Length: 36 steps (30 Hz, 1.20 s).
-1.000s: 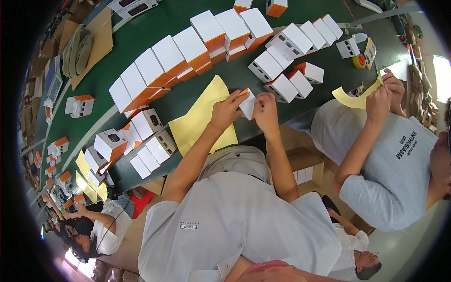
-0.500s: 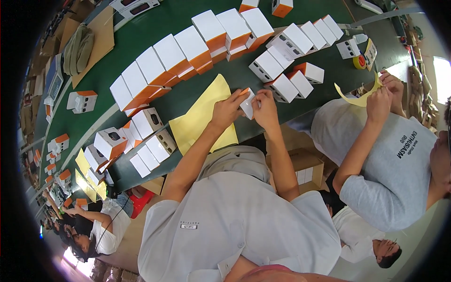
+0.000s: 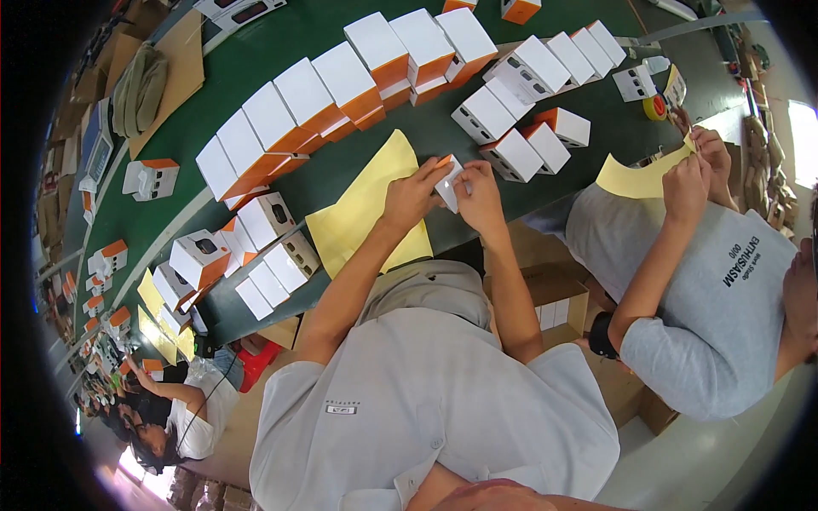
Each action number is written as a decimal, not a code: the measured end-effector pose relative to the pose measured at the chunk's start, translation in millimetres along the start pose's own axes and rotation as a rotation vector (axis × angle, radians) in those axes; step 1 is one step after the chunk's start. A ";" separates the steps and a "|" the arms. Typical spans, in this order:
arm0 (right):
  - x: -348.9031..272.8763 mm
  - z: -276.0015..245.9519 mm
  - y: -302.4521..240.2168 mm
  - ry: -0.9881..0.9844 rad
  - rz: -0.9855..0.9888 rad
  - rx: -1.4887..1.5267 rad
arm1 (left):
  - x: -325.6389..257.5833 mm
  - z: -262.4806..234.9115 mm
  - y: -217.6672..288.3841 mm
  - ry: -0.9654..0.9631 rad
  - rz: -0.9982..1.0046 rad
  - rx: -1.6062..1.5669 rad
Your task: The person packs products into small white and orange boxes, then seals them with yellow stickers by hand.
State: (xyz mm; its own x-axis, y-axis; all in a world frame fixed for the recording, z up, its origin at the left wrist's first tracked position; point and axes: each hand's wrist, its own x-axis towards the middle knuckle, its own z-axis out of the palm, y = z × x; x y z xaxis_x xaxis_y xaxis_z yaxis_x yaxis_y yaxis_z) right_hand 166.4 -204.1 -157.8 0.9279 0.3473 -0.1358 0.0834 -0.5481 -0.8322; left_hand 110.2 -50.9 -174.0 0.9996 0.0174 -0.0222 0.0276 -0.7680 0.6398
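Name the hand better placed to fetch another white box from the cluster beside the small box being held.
Right hand, probably: the boxes lie just beyond it, while the left hand rests over the yellow sheet.

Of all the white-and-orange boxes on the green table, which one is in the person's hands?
The small box pinched between the left hand and right hand, above the yellow sheet's right edge. All other boxes rest untouched on the table.

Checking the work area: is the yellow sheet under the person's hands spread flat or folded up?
Spread flat: the yellow sheet lies open on the green table, its corners showing, with the left hand over one edge.
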 end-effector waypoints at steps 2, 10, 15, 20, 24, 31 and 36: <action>0.7 2.1 6.3 0.037 -0.089 -0.051 | 0.2 -0.2 0.1 0.010 0.011 -0.003; -0.1 7.0 2.5 0.100 -0.047 -0.102 | 0.8 -1.3 -0.4 0.017 0.009 0.007; -8.9 18.6 4.2 0.199 -0.102 -0.174 | 0.1 3.2 -2.9 0.053 0.052 -0.009; -6.2 21.3 11.4 0.346 0.161 0.292 | 2.0 6.9 -5.6 0.067 0.060 -0.017; -3.5 27.1 9.5 0.195 0.050 -0.103 | 1.1 9.3 -10.5 0.102 0.068 -0.042; 13.9 23.4 32.6 0.172 0.157 0.143 | 2.9 18.7 -7.7 0.046 0.059 -0.051; 6.3 5.9 33.3 0.222 0.118 0.133 | 2.6 11.1 -8.1 0.059 0.020 -0.062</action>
State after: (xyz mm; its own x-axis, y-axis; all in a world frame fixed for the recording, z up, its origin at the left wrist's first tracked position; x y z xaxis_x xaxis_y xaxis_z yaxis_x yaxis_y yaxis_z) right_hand 172.9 -215.6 -189.5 0.9865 0.1041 -0.1267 -0.0643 -0.4651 -0.8829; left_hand 112.5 -51.7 -187.8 0.9985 0.0420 0.0354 0.0062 -0.7272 0.6864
